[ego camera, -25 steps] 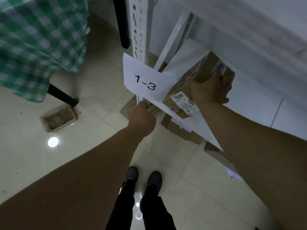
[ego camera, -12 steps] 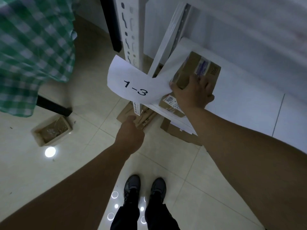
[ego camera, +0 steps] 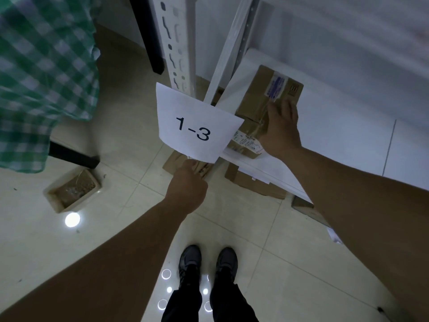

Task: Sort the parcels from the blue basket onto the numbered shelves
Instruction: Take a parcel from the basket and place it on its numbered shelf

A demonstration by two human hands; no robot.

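Rising since half a second ago, the left hand [ego camera: 188, 185] now meets the lower edge of the 1-3 label [ego camera: 197, 112], fingers curled; whether it pinches the paper cannot be told. Further right, the parcel [ego camera: 253, 101] lies flat at the shelf's [ego camera: 325, 112] front left corner, and the right hand [ego camera: 281, 126] rests on top of it with fingers straight.

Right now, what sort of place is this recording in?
Probably a small parcel storeroom: a white metal rack with a paper sign reading 1-3, a taped parcel on its shelf, and more boxes on the tiled floor beneath.
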